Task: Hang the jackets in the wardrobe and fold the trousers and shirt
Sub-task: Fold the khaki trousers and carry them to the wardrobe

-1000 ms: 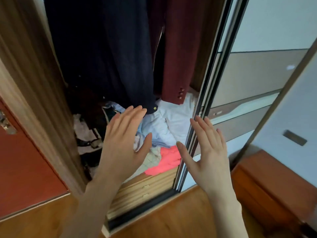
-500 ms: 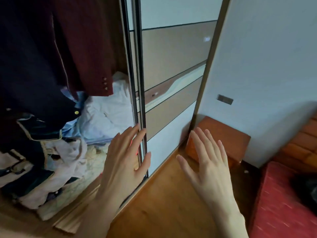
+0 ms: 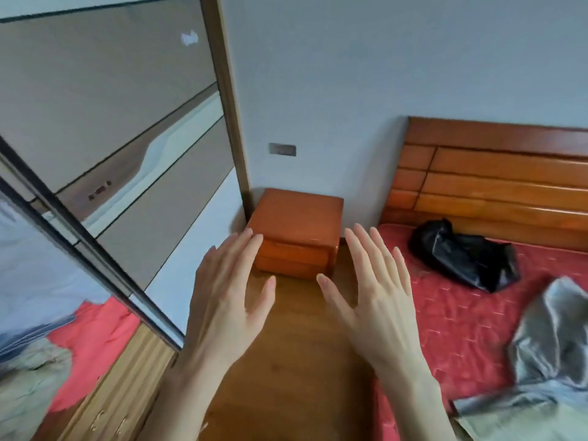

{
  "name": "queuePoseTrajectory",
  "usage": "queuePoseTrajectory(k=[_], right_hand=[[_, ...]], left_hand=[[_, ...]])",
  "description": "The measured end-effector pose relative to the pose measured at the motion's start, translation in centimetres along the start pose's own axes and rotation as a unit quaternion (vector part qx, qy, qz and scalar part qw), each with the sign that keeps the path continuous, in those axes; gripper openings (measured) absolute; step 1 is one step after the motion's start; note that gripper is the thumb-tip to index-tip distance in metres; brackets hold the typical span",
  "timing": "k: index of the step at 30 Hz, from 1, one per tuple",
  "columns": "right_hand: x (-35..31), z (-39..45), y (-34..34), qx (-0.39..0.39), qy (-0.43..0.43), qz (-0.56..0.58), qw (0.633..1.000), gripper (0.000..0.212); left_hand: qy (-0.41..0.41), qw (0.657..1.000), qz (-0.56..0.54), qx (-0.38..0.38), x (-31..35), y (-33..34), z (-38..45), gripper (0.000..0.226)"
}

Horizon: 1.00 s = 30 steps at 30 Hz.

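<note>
You have one bed (image 3: 461,313) on your right, with a red cover and a wooden headboard (image 3: 496,183). One wardrobe (image 3: 105,370) is on your left, with one sliding door (image 3: 111,122) that is shiny like a mirror. Low in the wardrobe you can see a pile of clothes (image 3: 47,313): red, pale blue and cream. I cannot count them, they are too blurry. One small wooden nightstand (image 3: 296,233) stands in the corner, between the wardrobe and the bed.

Two pieces of clothing lie on the bed. One is black and shiny (image 3: 464,253), crumpled near the headboard. One is grey and shiny (image 3: 547,351), nearer to you at the right edge. I cannot tell which one is the shirt or the trousers.

You have two hands up in front of you. Your left hand (image 3: 226,300) has straight fingers and holds nothing. Your right hand (image 3: 378,297) is the same, fingers spread, holding nothing. They touch nothing.

Half a second ago you looked at the hanging jackets in the wardrobe. Now your view has swung right, the jackets are out of sight, and the bed shows.
</note>
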State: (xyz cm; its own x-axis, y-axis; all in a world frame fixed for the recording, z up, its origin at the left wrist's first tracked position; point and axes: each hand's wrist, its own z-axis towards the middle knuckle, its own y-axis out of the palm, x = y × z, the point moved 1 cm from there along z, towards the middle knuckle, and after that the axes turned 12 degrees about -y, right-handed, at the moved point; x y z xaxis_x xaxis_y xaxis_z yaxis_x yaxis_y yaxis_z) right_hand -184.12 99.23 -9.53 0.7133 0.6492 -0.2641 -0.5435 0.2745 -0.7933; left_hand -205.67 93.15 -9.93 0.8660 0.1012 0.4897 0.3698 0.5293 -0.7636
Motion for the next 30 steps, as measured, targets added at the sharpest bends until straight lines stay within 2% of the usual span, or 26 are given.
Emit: queuePoseTrajectory(k=[7,13,23,30], right_hand=[[6.5,-1.4,-1.1,0.011,0.107,-0.065,0.992,0.072],[12.3,-1.3,-1.8,0.055,0.216,-0.132,0.966,0.072],[17.6,1.0,-3.2,0.141,0.355,-0.242,0.892,0.068],[18.5,-2.8,-5.1,0.156,0.449,-0.316,0.821,0.069]], left_hand=[[0.099,0.992,-0.049,-0.061,5.3,7.6,4.7,0.064],[0.205,0.966,-0.096,-0.127,11.0,14.7,10.7,0.059],[0.336,0.892,-0.194,-0.231,17.5,23.3,19.4,0.055],[0.408,0.828,-0.244,-0.296,23.2,27.8,19.6,0.056]])
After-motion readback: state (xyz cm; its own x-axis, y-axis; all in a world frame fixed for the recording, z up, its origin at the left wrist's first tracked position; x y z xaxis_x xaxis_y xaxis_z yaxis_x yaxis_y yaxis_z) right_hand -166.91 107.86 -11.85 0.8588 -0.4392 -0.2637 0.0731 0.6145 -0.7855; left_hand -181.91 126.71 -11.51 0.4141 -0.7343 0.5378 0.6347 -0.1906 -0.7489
